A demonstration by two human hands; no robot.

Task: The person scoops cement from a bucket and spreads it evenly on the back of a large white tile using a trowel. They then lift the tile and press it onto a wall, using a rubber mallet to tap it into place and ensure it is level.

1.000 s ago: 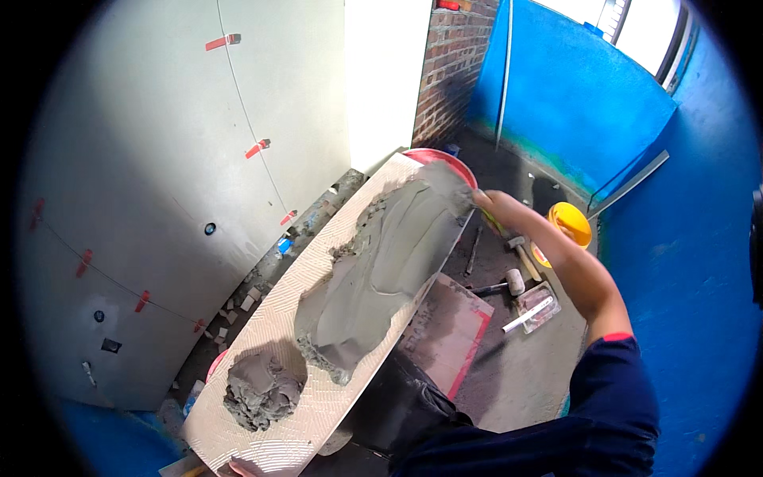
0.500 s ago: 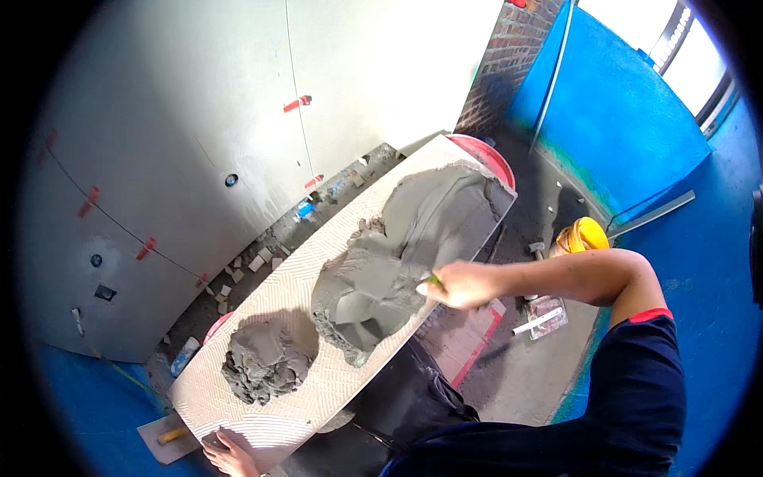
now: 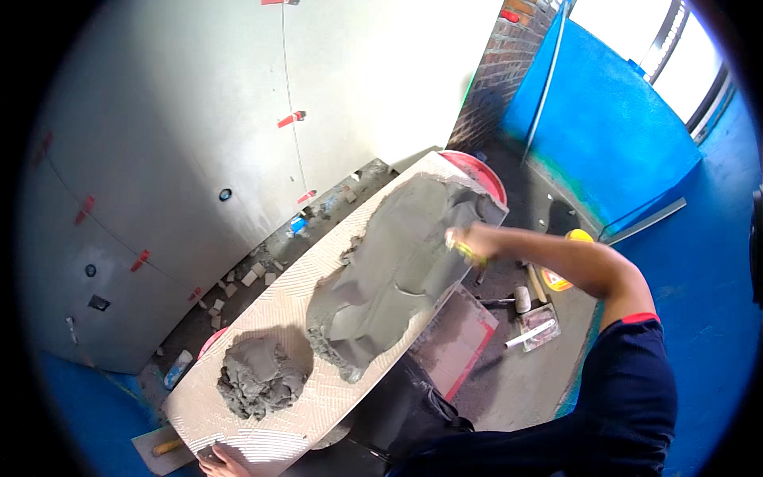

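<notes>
A long beige tile (image 3: 262,318) lies ribbed side up, tilted across the view. Grey mortar (image 3: 397,246) is spread over its far and middle part, and a lumpy mortar heap (image 3: 261,375) sits nearer its left end. My right hand (image 3: 475,242), blurred, is closed around the yellow-green and white handle of a trowel (image 3: 463,253) at the tile's right long edge. The trowel's blade is hard to make out against the mortar. At the near left corner my left hand (image 3: 222,463) lies on the tile with fingers stretched, partly cut off by the frame.
Red tubs (image 3: 485,176) show under the tile's ends. A notched trowel (image 3: 163,450) lies at lower left. On the right floor are a mallet (image 3: 521,299), a white-handled float (image 3: 539,327) and a yellow bucket (image 3: 558,280). Large wall tiles (image 3: 183,127) with red clips rise behind broken tile pieces (image 3: 253,275).
My right hand has swept the trowel up and right along the mortar. The middle mortar is now smoother and joined with the far part. My left hand stays at the corner.
</notes>
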